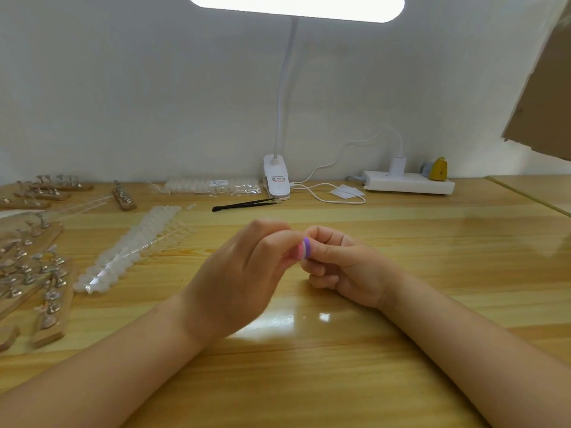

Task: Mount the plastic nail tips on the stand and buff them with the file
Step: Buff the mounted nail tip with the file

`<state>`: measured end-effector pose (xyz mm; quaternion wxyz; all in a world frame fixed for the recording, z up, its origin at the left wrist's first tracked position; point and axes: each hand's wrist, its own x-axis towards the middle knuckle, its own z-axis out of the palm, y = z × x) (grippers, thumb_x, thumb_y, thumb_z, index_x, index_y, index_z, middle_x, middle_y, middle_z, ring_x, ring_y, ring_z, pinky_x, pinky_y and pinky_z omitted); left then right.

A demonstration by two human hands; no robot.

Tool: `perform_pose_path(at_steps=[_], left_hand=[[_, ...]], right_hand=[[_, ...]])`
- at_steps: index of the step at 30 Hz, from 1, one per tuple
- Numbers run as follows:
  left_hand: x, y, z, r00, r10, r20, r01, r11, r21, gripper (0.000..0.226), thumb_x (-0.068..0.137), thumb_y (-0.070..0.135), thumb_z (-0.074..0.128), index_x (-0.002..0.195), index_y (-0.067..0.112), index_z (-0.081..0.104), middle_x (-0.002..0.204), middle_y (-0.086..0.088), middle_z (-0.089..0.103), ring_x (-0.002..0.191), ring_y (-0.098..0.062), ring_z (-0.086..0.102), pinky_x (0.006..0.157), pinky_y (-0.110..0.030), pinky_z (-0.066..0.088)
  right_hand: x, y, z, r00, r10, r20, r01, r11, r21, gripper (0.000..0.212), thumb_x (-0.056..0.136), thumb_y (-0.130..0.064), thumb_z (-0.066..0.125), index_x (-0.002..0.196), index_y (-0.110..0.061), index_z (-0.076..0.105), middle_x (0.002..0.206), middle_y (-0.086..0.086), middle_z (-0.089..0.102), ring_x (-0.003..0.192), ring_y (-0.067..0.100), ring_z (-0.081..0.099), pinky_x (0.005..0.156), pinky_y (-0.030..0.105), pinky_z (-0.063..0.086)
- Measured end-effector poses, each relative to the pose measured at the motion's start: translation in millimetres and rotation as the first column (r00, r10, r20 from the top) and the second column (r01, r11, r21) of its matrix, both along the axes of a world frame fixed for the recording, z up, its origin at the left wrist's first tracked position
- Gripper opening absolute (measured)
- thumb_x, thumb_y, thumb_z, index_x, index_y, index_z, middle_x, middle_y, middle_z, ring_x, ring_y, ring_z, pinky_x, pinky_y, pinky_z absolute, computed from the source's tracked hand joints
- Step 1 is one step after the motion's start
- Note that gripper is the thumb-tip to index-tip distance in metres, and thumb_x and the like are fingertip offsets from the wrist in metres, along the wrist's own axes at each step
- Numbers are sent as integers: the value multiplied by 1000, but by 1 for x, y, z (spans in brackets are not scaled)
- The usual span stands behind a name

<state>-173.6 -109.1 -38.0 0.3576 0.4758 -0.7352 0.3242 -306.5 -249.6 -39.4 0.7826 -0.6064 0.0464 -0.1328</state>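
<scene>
- The left hand (244, 273) and the right hand (340, 267) meet above the middle of the wooden table (432, 248), straight in front of the clip lamp (276, 177) that stands at the back edge.
- Between them sits the file (302, 249), a small block with pink, white and purple layers, seen end-on.
- The right hand has its fingers curled tight round the file, the thumb pressed along its near side.
- The left hand's fingertips are pinched narrow against the other face of the file; whatever they pinch there is hidden, so I cannot tell whether a nail tip is held.
- Left of the lamp, nearer the person, strips of clear nail tips (129, 248) lie in a long slanting heap on the table.
- Further left of the lamp, at the table's left edge, lie several wooden stands (46, 304) with small metal holders on top.
- A sealed bag of nail tips (213, 185) lies just beside the lamp's clip, to its left.
- Black tweezers (244, 204) lie just in front of the lamp.
- Right of the lamp, a white power strip (408, 182) rests against the wall, with the lamp's cable (327, 197) running to it.
</scene>
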Motion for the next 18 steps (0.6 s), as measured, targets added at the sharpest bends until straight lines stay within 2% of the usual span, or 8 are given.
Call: perform_pose_path(at_steps=[2, 6, 10, 12, 15, 18], left_hand=[[-4, 0, -1, 1000, -23, -12, 24, 999, 33, 14, 101, 13, 44, 116, 11, 44, 108, -10, 53, 87, -25, 62, 79, -33, 53], [4, 3, -1, 998, 54, -34, -51, 995, 88, 16, 96, 12, 47, 111, 10, 43, 100, -18, 60, 81, -28, 64, 67, -40, 55], [1, 0, -2, 999, -16, -52, 19, 998, 54, 15, 98, 12, 44, 114, 11, 44, 110, -7, 48, 91, -23, 59, 80, -32, 52], [1, 0, -4, 998, -13, -54, 19, 995, 99, 15, 98, 13, 44, 113, 11, 43, 111, -5, 48, 89, -23, 60, 76, -34, 53], [6, 2, -3, 996, 49, -78, -40, 992, 118, 18, 95, 12, 45, 112, 11, 43, 106, -14, 58, 87, -26, 63, 71, -39, 55], [5, -1, -3, 994, -12, -105, 18, 998, 57, 18, 97, 11, 44, 115, 11, 43, 110, -9, 51, 96, -20, 56, 86, -26, 49]], right_hand=[[-1, 0, 1, 1000, 8, 2, -8, 1000, -20, 7, 83, -15, 61, 82, -12, 55, 67, -3, 50, 55, 6, 39, 45, 16, 24], [0, 0, 1, 1000, -8, -11, 8, 1000, -6, 6, 84, -15, 56, 78, -15, 58, 66, -6, 51, 55, 6, 40, 43, 15, 26], [0, 0, 1, 1000, -7, -3, 7, 1000, -17, 3, 82, -16, 59, 79, -15, 58, 68, -4, 51, 56, 6, 39, 43, 14, 27], [-1, 0, 1, 1000, 5, -3, -5, 1000, -4, 7, 78, -20, 65, 78, -16, 59, 68, -3, 49, 56, 7, 39, 44, 15, 27], [-2, 0, 2, 1000, 9, -13, -9, 1000, -12, 8, 81, -19, 62, 81, -15, 55, 64, -7, 50, 56, 6, 40, 45, 16, 26], [-1, 0, 1, 1000, 1, -17, -2, 1000, -25, 3, 85, -16, 56, 82, -14, 54, 66, -7, 53, 56, 6, 39, 45, 16, 26]])
